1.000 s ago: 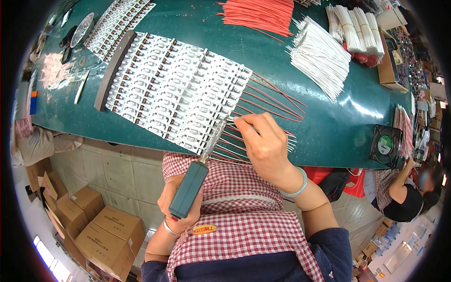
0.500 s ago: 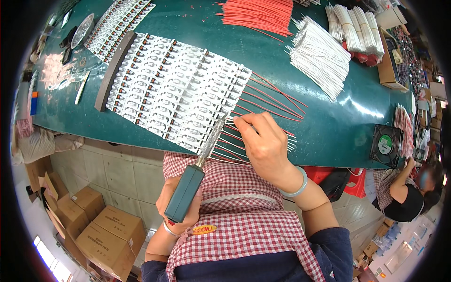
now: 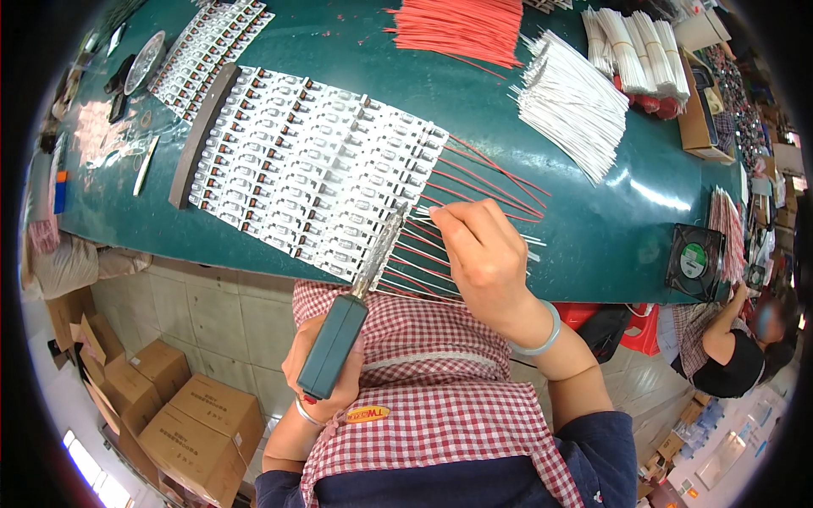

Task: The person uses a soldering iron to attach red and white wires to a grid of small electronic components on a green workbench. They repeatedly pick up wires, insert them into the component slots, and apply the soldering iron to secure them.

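Observation:
My left hand (image 3: 302,354) is wrapped round the dark green handle of a soldering iron (image 3: 335,345). The iron's metal barrel slants up, and its tip meets the right edge of a panel of small white circuit boards (image 3: 313,165). My right hand (image 3: 487,264) pinches a thin white wire (image 3: 423,210) close to that tip; the exact contact is too small to make out. Red wires (image 3: 483,182) stick out from the same edge above my fingers. Below, red and white wires run out beneath my right hand.
A dark bar (image 3: 203,135) lines the panel's left end, with a second panel (image 3: 212,55) beyond. Heaps of red wires (image 3: 457,30) and white wires (image 3: 572,106) lie at the back. A black fan (image 3: 694,261) stands at right, near another person (image 3: 732,356). Cartons (image 3: 203,432) sit on the floor.
My right hand has shifted slightly right, its fingertips now a little farther from the panel edge. The soldering iron stays nearly in place at the edge.

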Available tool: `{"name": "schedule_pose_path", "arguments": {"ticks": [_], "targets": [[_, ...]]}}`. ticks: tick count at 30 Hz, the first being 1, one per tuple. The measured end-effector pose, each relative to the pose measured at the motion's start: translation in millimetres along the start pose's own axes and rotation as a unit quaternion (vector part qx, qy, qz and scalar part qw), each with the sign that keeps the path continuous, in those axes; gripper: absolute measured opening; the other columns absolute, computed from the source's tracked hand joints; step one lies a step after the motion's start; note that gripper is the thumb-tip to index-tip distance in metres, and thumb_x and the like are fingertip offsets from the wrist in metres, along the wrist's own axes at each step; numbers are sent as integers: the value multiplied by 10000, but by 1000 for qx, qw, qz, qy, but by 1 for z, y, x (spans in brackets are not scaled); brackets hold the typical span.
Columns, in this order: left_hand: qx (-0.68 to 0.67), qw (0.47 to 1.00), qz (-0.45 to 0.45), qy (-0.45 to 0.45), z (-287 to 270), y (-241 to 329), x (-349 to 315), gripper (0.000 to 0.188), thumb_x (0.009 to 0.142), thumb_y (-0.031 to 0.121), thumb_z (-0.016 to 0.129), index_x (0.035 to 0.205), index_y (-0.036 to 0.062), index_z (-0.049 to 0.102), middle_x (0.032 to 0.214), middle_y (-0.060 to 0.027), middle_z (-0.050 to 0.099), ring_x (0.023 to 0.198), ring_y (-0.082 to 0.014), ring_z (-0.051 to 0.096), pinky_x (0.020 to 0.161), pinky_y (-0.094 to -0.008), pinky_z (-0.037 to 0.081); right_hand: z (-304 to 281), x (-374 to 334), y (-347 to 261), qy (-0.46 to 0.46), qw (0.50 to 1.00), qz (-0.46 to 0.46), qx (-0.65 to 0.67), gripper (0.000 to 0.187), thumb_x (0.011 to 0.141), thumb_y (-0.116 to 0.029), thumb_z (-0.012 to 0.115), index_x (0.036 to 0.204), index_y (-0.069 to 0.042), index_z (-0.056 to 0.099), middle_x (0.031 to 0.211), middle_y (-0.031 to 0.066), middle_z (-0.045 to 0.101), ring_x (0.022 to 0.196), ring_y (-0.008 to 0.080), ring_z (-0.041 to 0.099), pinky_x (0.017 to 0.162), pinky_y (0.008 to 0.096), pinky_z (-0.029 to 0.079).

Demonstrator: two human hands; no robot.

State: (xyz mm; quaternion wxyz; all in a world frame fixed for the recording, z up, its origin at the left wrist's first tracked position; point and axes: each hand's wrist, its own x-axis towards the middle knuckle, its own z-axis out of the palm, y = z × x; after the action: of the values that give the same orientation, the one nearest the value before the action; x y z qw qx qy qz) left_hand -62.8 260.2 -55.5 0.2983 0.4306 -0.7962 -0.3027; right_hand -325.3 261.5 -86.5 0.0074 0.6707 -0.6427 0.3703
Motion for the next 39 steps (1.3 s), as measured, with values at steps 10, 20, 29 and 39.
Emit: {"name": "schedule_pose_path", "arguments": {"ticks": [10,20,29,39], "targets": [[-9,1000,2,-9,5,2,10,225,768,-54,805,988,-30,766,1018,-158,738,814,-280,745,704,-331,590,5,2,0,-18,1000,13,-4,310,745,-19,708,1051,29,725,969,93,671,838,242,647,658,341,544],[-31,999,-21,-8,7,0,8,223,739,-64,789,957,-35,751,994,-155,730,800,-284,739,690,-328,579,5,1,-1,-22,1000,20,-3,307,740,-6,726,1043,41,736,970,101,669,849,246,657,672,341,553],[-7,1000,5,-22,3,0,11,207,761,-47,801,963,-29,758,964,-156,718,765,-290,714,654,-343,569,3,3,-2,-29,999,19,-7,312,736,-2,719,1044,47,733,971,103,667,853,245,653,670,340,550],[-6,1000,8,-6,1,2,10,230,772,-38,804,999,-37,767,986,-167,728,783,-302,729,673,-342,579,2,6,-4,-21,999,36,7,275,773,79,749,1043,27,750,931,90,683,788,245,650,628,363,546]]}}
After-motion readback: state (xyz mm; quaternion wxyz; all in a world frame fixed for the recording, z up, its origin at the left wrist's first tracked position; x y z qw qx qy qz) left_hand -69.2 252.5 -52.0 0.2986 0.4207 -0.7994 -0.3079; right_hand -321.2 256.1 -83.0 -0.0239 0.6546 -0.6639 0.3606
